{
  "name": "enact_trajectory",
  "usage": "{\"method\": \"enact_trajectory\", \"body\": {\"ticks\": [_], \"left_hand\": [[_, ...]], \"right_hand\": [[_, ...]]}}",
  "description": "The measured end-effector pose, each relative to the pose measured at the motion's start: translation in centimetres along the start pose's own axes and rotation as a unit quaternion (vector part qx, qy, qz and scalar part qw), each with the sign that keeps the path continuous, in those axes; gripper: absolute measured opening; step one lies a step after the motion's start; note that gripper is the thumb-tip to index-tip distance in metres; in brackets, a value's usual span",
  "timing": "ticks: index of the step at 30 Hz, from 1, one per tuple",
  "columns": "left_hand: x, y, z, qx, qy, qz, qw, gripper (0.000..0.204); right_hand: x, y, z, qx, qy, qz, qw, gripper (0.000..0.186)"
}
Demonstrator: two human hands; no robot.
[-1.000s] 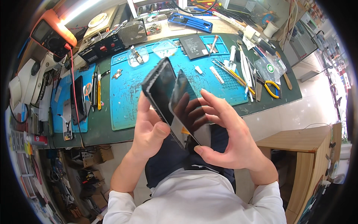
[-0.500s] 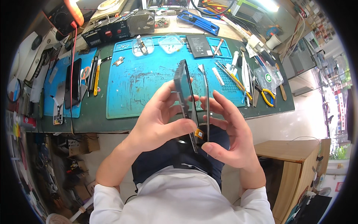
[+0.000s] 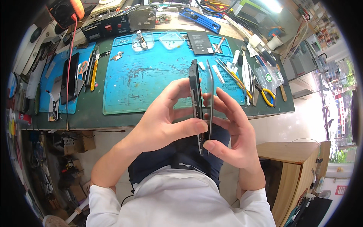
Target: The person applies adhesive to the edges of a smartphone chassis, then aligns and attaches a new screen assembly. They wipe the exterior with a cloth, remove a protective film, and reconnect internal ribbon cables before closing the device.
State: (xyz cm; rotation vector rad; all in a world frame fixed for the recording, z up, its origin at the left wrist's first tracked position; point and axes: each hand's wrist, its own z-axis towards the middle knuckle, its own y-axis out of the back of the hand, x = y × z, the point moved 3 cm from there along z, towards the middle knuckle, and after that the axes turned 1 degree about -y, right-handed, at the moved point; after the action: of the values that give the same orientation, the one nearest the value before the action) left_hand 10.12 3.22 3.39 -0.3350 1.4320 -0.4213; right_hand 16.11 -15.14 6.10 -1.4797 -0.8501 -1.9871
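We've got both halves up on edge, nearly upright, held over the near rim of the bench [image 3: 90, 119]! Our left hand [image 3: 162, 123] has the thick black phone body [image 3: 195, 90] clasped, thumb laid across its side and fingers curled round behind. From the middle of that grip, the phone body sits at two o'clock, tall and standing well above the thumb.

Across to our right hand [image 3: 236, 138], and there's the thin dark panel [image 3: 210, 85], seen almost edge-on! This grip is a wide, loose C: thumb at the panel's lower end, fingers spread up along its far side, the panel between them at eleven o'clock from the palm. Panel to phone body? Three o'clock, just beside, a narrow gap showing between them; whether anything joins them down low, we can't tell, it's too dark.

Beyond the hands spreads the blue mat [image 3: 143, 83]. At twelve o'clock from our hold lies a flat black battery pack [image 3: 200, 43], two clear tubs [image 3: 171, 40] at about eleven. Yellow-handled pliers [image 3: 269, 99] rest between two and three, and another black phone [image 3: 70, 77] lies between nine and ten!
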Motion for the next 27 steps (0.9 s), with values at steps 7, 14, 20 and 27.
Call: {"method": "enact_trajectory", "body": {"ticks": [7,14,20,27], "left_hand": [[0.04,-0.32,-0.01,0.0,0.004,-0.03,1.0,0.08],[0.25,-0.31,0.13,0.0,0.003,-0.019,1.0,0.081],[0.05,-0.76,0.36,0.007,-0.008,-0.028,1.0,0.081],[0.09,-0.91,0.34,0.008,-0.01,-0.033,0.999,0.079]], "right_hand": [[0.0,0.16,-0.11,0.002,0.0,-0.016,1.0,0.094],[-0.19,0.46,-0.24,-0.007,-0.001,-0.022,1.0,0.094],[-0.1,0.38,-0.32,-0.012,-0.031,0.002,0.999,0.096],[0.09,0.42,-0.24,-0.012,-0.033,0.01,0.999,0.096]]}}
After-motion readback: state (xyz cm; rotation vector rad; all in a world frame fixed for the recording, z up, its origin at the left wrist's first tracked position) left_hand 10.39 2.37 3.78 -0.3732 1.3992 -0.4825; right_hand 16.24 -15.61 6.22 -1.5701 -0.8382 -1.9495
